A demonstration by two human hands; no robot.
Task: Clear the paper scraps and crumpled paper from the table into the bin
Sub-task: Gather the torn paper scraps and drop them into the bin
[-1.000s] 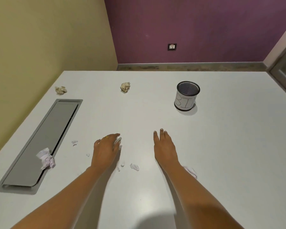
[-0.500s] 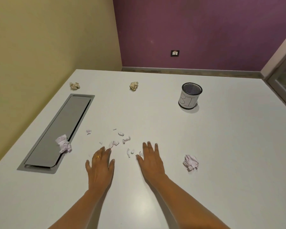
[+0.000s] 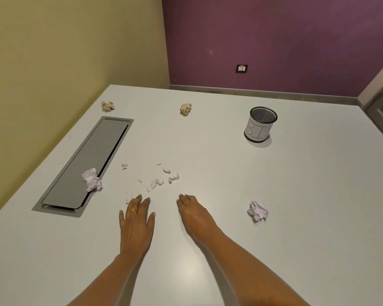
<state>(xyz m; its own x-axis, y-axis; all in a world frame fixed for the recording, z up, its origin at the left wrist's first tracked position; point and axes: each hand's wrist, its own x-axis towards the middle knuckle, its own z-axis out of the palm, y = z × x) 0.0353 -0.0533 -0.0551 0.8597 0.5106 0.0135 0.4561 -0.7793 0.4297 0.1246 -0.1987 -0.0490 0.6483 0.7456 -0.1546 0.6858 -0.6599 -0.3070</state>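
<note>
Paper scraps (image 3: 156,183) lie scattered on the table (image 3: 318,195) just beyond the left hand (image 3: 136,224) — flat, fingers spread — and the right hand (image 3: 194,215), flat too, neither holding anything. Bin (image 3: 260,125) stands upright, far right.

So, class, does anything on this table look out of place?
A crumpled pale-lilac paper ball lies across the edge of the grey recessed hatch, possibly jamming its lid; torn white scraps lie scattered nearby.

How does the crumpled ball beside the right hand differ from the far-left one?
The near ball is pale lilac; the far-left ball is tan. The near ball lies close to the right hand; the far-left ball sits by the far edge of the table. Both are crumpled, untouched.
</note>
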